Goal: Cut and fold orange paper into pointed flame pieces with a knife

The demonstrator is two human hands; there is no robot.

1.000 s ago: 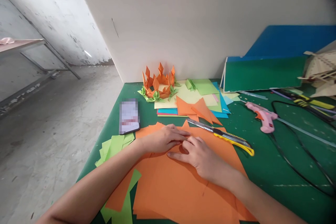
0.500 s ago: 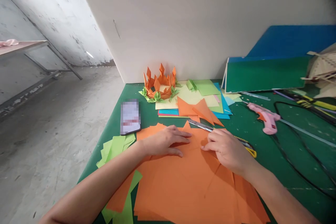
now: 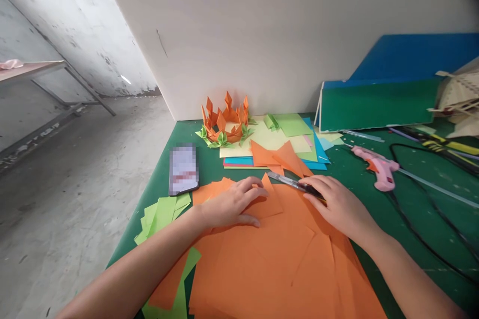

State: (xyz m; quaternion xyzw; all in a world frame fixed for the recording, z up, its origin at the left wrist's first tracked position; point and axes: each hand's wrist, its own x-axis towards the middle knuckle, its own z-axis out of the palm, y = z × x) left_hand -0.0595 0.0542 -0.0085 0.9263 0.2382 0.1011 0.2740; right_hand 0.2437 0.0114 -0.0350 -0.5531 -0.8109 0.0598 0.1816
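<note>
My left hand (image 3: 234,203) rests on orange paper at the far part of the stack, its fingers apart and slightly bent. Under its fingertips lies a smaller orange piece (image 3: 275,203) with a pointed top. My right hand (image 3: 340,204) has its thumb and fingers around the dark handle of a utility knife (image 3: 290,180). The blade end points left, close to the pointed piece. Large orange sheets (image 3: 262,269) spread below both hands. Beyond the knife, a folded orange paper piece (image 3: 279,155) sits on coloured sheets.
An orange and green paper crown (image 3: 226,124) stands at the back, near a phone (image 3: 183,169). Green paper strips (image 3: 160,217) lie at left. At right are a pink glue gun (image 3: 376,167) with its black cord and a green board (image 3: 377,104).
My right hand has moved off the orange paper and taken hold of the knife handle. My left hand stays on the paper, its fingers a little more bent.
</note>
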